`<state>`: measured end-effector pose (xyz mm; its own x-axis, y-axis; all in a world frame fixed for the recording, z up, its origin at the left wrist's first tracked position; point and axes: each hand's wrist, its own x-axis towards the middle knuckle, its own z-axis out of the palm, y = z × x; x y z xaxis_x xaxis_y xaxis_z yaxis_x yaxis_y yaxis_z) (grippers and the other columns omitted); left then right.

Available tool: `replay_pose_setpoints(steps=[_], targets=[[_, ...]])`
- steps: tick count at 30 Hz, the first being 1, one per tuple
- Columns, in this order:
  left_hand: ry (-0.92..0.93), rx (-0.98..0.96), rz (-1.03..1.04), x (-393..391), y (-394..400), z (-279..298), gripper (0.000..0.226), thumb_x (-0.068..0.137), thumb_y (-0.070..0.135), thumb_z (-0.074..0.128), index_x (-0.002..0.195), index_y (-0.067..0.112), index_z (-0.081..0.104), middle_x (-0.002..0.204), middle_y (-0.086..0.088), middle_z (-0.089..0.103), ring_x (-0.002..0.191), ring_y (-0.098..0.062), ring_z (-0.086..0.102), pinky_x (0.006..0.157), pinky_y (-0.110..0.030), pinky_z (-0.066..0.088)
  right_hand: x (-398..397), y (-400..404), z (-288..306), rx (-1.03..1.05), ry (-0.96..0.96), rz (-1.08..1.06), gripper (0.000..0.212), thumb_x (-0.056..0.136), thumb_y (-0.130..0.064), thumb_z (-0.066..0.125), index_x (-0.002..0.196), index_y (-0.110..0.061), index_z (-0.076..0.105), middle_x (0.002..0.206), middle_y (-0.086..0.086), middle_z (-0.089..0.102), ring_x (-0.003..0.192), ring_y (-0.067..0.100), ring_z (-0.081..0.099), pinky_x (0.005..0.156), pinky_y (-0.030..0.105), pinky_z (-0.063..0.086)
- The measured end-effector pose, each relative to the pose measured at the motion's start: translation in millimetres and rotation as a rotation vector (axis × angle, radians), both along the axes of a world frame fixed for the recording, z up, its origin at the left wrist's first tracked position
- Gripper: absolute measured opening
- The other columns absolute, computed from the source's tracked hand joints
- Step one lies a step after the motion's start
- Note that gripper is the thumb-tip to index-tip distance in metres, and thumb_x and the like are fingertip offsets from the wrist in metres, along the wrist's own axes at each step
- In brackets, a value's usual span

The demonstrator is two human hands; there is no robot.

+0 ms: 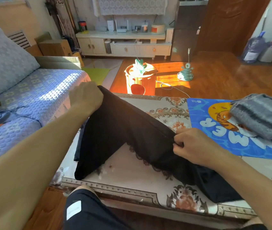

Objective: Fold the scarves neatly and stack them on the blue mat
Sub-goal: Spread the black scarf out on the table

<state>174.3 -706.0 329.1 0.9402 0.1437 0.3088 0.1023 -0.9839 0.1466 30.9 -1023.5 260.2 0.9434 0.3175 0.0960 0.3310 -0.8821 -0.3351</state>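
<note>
Left hand [85,95] and right hand [192,146] each pinch the black lace-edged scarf [125,135], raised over the floral tabletop [148,183] beside the blue mat [214,130] bearing a folded grey scarf [261,116]; trailing ends risk an uneven fold

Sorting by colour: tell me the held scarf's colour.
Black scarf, lace-trimmed edge; head view.
</note>
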Motion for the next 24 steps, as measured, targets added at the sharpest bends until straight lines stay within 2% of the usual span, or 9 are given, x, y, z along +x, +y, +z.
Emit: replay_pose_setpoints(steps=[4, 9, 12, 14, 16, 18, 20, 22, 24], targets=[[-0.024, -0.054, 0.036, 4, -5, -4, 0.03, 0.097, 0.014, 0.04, 0.111, 0.006, 0.065, 0.111, -0.019, 0.065, 0.101, -0.04, 0.061, 0.077, -0.041, 0.04, 15, -13, -16, -0.14, -0.092, -0.215, 0.026, 0.096, -0.03, 0.057, 0.076, -0.014, 0.064, 0.077, -0.005, 0.052, 0.071, 0.016, 0.054, 0.061, 0.033, 0.046], [-0.161, -0.1, -0.007, -7, -7, -4, 0.033, 0.097, 0.016, 0.037, 0.107, 0.006, 0.067, 0.108, -0.022, 0.066, 0.1, -0.044, 0.059, 0.08, -0.045, 0.041, 33, -29, -39, -0.281, -0.065, -0.448, 0.021, 0.095, -0.028, 0.052, 0.093, -0.014, 0.068, 0.083, -0.002, 0.047, 0.08, 0.027, 0.06, 0.065, 0.039, 0.052], [-0.189, -0.15, 0.015, -12, -4, -1, 0.034, 0.096, 0.016, 0.037, 0.107, 0.008, 0.068, 0.109, -0.022, 0.066, 0.101, -0.045, 0.057, 0.085, -0.048, 0.043, 37, -28, -35, -0.4, -0.076, -0.43, 0.021, 0.092, -0.028, 0.058, 0.086, -0.012, 0.071, 0.085, 0.003, 0.056, 0.077, 0.029, 0.061, 0.062, 0.036, 0.046], [-0.175, -0.166, 0.041, -14, 2, -2, 0.035, 0.096, 0.017, 0.037, 0.108, 0.009, 0.069, 0.11, -0.022, 0.066, 0.101, -0.045, 0.057, 0.086, -0.049, 0.044, 43, -26, -12, -0.453, -0.166, -0.406, 0.014, 0.073, -0.019, 0.077, 0.067, -0.008, 0.071, 0.068, 0.008, 0.058, 0.061, 0.032, 0.06, 0.053, 0.031, 0.041], [-0.143, -0.181, 0.063, -12, 7, 0, 0.036, 0.097, 0.018, 0.037, 0.11, 0.009, 0.069, 0.111, -0.022, 0.066, 0.101, -0.045, 0.058, 0.085, -0.049, 0.045, 64, -33, 26, -0.36, -0.333, -0.441, 0.012, 0.065, -0.009, 0.079, 0.063, -0.004, 0.069, 0.06, 0.011, 0.056, 0.057, 0.035, 0.061, 0.052, 0.029, 0.038], [-0.115, -0.189, 0.07, -7, 7, 11, 0.034, 0.1, 0.019, 0.038, 0.111, 0.01, 0.069, 0.109, -0.02, 0.066, 0.096, -0.04, 0.058, 0.082, -0.046, 0.045, 93, -43, 78, -0.227, -0.471, -0.579, 0.017, 0.084, -0.016, 0.064, 0.081, 0.0, 0.068, 0.077, 0.016, 0.062, 0.076, 0.039, 0.065, 0.061, 0.034, 0.042], [-0.113, -0.2, 0.064, 1, 3, 30, 0.032, 0.102, 0.018, 0.039, 0.108, 0.009, 0.068, 0.106, -0.017, 0.066, 0.088, -0.032, 0.052, 0.077, -0.045, 0.042, 121, -51, 134, -0.076, -0.672, -0.659, 0.025, 0.09, -0.021, 0.057, 0.089, 0.001, 0.069, 0.089, 0.017, 0.066, 0.082, 0.041, 0.064, 0.067, 0.036, 0.048], [-0.125, -0.211, 0.037, 9, -2, 48, 0.03, 0.102, 0.017, 0.038, 0.103, 0.008, 0.067, 0.1, -0.015, 0.063, 0.083, -0.028, 0.048, 0.072, -0.043, 0.039, 138, -54, 180, 0.22, -0.832, -0.687, 0.025, 0.091, -0.022, 0.054, 0.094, -0.004, 0.072, 0.093, 0.012, 0.069, 0.085, 0.031, 0.066, 0.075, 0.04, 0.056], [-0.147, -0.222, 0.023, 17, 0, 59, 0.029, 0.101, 0.019, 0.039, 0.102, 0.009, 0.066, 0.097, -0.014, 0.061, 0.084, -0.03, 0.05, 0.073, -0.043, 0.039, 143, -50, 201, 0.506, -0.895, -0.638, 0.025, 0.09, -0.021, 0.05, 0.094, -0.008, 0.072, 0.091, 0.007, 0.069, 0.085, 0.021, 0.064, 0.079, 0.036, 0.055]])
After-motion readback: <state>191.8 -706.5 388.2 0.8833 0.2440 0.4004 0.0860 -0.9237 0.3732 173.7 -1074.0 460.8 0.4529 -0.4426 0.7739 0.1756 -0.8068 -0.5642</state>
